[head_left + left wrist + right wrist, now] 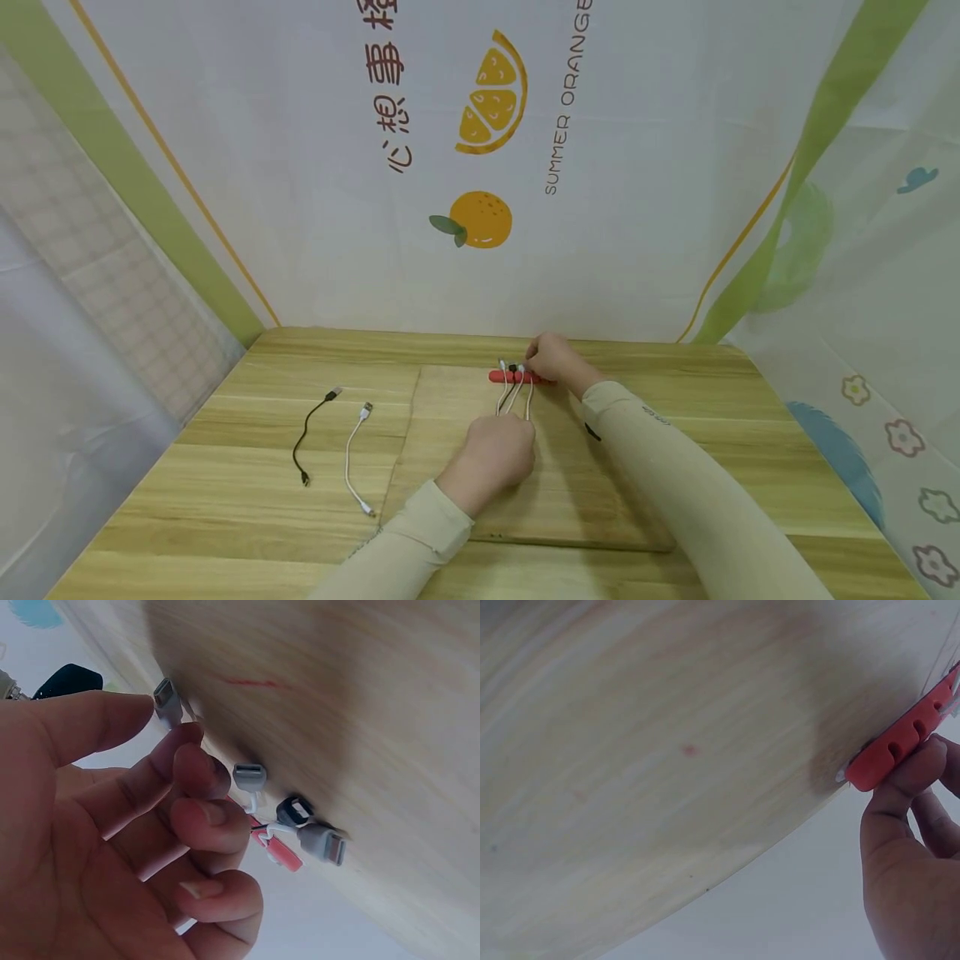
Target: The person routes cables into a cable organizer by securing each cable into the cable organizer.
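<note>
A red cable holder [498, 377] with slots lies near the far edge of the board, with several white and black cables in it. My left hand [495, 454] pinches a white cable by its small connector [168, 703] between thumb and forefinger. Beside those fingers hang two other white connectors [250, 777] and a black connector [294, 811]. My right hand [557, 360] has its fingers curled at the upper end of the white cable [531, 400], at the holder's right half. In the right wrist view its thumb touches the red holder [889, 754]; the pinched part is hidden.
A wooden board [585, 508] lies on the wood-grain table [247, 533]. To its left lie a short black cable [302, 437] and a short white cable [348, 454]. A printed white curtain [637, 208] hangs behind the table. A dark object [592, 431] shows beside the right sleeve.
</note>
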{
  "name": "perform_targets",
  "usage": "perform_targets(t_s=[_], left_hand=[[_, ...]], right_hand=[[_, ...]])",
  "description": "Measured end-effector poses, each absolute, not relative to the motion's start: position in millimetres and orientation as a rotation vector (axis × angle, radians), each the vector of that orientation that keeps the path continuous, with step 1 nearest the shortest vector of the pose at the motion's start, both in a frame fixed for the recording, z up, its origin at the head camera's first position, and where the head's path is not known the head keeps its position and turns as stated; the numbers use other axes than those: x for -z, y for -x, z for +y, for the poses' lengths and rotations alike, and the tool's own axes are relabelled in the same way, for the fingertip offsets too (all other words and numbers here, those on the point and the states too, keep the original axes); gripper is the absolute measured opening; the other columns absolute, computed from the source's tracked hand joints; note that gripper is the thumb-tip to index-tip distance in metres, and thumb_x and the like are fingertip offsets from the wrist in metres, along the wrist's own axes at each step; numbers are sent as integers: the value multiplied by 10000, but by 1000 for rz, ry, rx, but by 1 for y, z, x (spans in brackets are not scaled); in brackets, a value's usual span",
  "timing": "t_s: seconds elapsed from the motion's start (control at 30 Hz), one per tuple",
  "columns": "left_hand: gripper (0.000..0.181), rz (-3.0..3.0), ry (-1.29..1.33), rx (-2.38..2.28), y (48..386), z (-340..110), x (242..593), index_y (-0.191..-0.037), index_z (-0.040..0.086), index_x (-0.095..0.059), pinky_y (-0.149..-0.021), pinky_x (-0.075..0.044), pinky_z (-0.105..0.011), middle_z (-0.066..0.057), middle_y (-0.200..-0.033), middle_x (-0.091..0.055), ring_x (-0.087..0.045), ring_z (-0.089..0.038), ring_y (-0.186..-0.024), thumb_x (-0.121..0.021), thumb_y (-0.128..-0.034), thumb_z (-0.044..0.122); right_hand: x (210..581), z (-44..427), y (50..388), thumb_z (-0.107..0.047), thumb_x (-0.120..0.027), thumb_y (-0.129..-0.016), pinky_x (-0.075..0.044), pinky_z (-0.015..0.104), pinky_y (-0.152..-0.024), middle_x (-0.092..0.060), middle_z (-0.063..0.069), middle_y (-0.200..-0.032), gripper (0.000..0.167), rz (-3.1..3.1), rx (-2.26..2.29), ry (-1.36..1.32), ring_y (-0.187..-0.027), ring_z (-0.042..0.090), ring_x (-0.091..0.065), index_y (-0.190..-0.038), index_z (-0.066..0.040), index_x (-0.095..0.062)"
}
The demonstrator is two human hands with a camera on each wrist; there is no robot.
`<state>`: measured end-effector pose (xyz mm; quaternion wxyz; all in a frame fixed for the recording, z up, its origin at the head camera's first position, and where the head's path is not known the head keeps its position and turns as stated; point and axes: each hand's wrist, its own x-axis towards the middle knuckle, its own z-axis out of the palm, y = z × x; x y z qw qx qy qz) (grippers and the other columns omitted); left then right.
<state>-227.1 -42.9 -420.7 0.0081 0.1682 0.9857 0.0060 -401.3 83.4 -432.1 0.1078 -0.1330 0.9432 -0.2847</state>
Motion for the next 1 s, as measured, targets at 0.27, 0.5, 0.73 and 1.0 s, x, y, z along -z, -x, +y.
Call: perform_targets(t_s=[0.27, 0.5, 0.73, 1.0], left_hand=[[202, 3104, -521, -37, 225, -45, 419, -812, 138, -724, -563, -568, -430, -42, -792, -705, -635, -161, -652, -661, -984, 224], [198, 3138, -520, -39, 224, -46, 420, -818, 133, -729, -564, -569, -439, -57, -809, -703, -673, -188, -673, -657, -979, 224], [211, 3134, -525, -51, 223, -47, 420, -803, 134, -718, -559, -561, -434, -62, -797, -702, -649, -180, -655, -657, -983, 227], [226, 3104, -493, -105, 222, -51, 417, -777, 143, -675, -548, -539, -425, -22, -752, -655, -566, -143, -624, -660, -989, 222]], right_hand=[[431, 83, 401, -106, -648, -1014, -473, 242, -551, -719, 141, -1008, 207, 2770, 845, 389, -663, 130, -560, -1137, 35, -736], [430, 82, 399, -94, -592, -1023, -479, 245, -552, -730, 195, -1152, 257, 2782, 830, 389, -687, 149, -581, -1200, 32, -731], [426, 82, 395, -93, -556, -1038, -533, 265, -723, -689, 216, -1368, 349, 2787, 783, 397, -1037, 248, -637, -1337, 26, -690], [421, 81, 393, -91, -526, -1061, -568, 333, -835, -652, 220, -1426, 364, 2753, 795, 368, -1101, 274, -632, -1383, 28, -646]])
